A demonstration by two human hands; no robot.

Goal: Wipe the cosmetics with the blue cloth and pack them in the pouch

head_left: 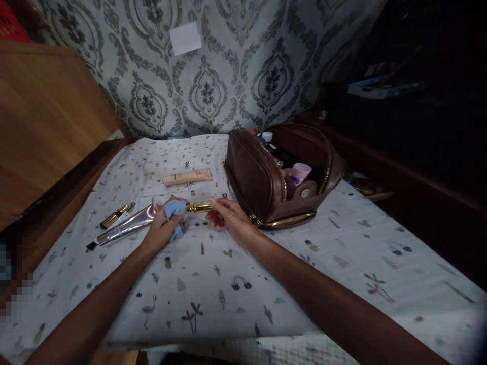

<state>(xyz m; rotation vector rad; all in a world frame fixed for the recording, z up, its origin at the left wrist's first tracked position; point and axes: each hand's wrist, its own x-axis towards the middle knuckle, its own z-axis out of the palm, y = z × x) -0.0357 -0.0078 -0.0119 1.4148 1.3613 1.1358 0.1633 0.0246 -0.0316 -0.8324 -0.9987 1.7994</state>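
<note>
A shiny gold cosmetic tube (pixel 201 207) lies level between my two hands, above the printed cloth. My right hand (pixel 232 218) pinches its right end between thumb and fingers. In my left hand (pixel 163 226) is a crumpled light blue cloth (pixel 175 209), closed around the tube's left end, which the cloth hides. Just left of that hand rests a metallic pink squeeze tube (pixel 129 226) with a black cap. A small gold and black cosmetic tube (pixel 114 216) lies beyond it. Farther back is a peach squeeze tube (pixel 187 176).
To the right of my hands stands an open brown cosmetic bag (pixel 262 177), holding a pink-topped item (pixel 299 172) and several other cosmetics. White printed cloth (pixel 205 299) covers the table. A wooden panel (pixel 49 96) borders the left, and patterned wallpaper (pixel 228 76) is behind.
</note>
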